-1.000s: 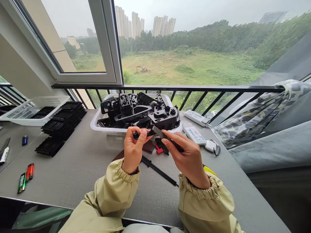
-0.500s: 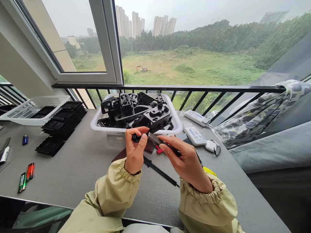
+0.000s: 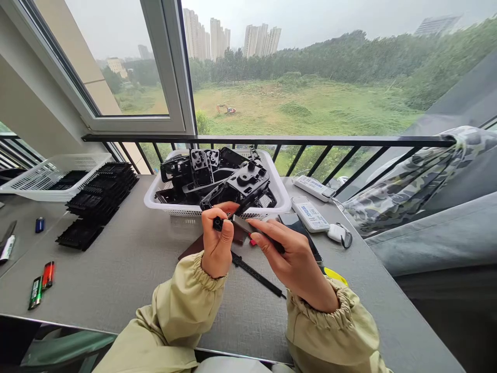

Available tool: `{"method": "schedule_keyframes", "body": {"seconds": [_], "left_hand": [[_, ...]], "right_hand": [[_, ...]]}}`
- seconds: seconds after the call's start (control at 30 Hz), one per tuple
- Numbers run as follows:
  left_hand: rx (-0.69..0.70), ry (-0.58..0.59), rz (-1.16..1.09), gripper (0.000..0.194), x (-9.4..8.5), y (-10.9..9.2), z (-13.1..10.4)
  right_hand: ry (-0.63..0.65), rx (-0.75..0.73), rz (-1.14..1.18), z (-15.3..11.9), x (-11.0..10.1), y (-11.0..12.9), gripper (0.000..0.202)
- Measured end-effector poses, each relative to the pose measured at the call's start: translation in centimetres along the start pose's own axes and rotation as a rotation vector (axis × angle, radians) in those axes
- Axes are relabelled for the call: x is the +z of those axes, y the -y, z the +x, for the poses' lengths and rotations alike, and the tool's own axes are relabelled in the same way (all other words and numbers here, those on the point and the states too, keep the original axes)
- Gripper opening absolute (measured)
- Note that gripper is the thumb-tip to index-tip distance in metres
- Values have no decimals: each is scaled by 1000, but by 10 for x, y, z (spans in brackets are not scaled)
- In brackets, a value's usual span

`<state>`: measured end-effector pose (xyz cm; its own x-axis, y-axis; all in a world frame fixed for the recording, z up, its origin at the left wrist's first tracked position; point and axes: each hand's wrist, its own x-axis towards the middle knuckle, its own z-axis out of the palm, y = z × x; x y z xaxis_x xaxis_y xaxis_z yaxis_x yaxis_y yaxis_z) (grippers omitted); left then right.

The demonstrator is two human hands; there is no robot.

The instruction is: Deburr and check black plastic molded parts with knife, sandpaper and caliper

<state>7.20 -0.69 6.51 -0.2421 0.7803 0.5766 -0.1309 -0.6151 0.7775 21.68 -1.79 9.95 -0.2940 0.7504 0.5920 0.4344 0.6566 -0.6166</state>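
Fingers of the bare left hand (image 3: pixel 218 246) are clamped on the near end of a black moulded plastic part (image 3: pixel 244 180), its thumb upright on the right side of that end and its index finger curled over the far side. A small dark socket-like end of the part pokes out between thumb and index finger, facing the camera; the rest reaches away beyond the fingertips and to the right, above a white plastic basket (image 3: pixel 280 203) heaped with other black plastic pieces (image 3: pixel 178 173).

The bare right hand (image 3: pixel 297 259) pinches a dark grey rectangular bar (image 3: pixel 243 225), thumb below and fingers laid along the top. The bar slants down to the right, its far-left end jutting past the fingertips to just beside the left thumb; whether it touches the black part cannot be told. Its other end lies under the right fingers.

Beneath the hands on the grey table (image 3: pixel 147 269) are a black caliper (image 3: pixel 258 274), a brown sheet (image 3: pixel 193 247) and a small red object (image 3: pixel 253 242), mostly hidden. A dark glossy slab (image 3: pixel 298 226) lies just beyond the right hand, near a white device with blue lettering (image 3: pixel 310 214). Something yellow (image 3: pixel 336 275) shows beside the right wrist.
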Motion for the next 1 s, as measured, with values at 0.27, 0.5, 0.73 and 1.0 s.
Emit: {"method": "schedule_keyframes", "body": {"seconds": [0.27,0.5,0.73,1.0], "left_hand": [[-35,-16,-17,13,1,0,0],[-180,-111,-185,20,4,-7,3],[-187,-220,-101,33,7,-8,11],[-206,-273,-83,27,7,-8,8]], "right_hand": [[-19,24,-18,2,2,-1,24],[22,11,63,1,-6,-1,23],[0,18,58,2,-8,-5,22],[37,10,33,2,1,1,23]]}}
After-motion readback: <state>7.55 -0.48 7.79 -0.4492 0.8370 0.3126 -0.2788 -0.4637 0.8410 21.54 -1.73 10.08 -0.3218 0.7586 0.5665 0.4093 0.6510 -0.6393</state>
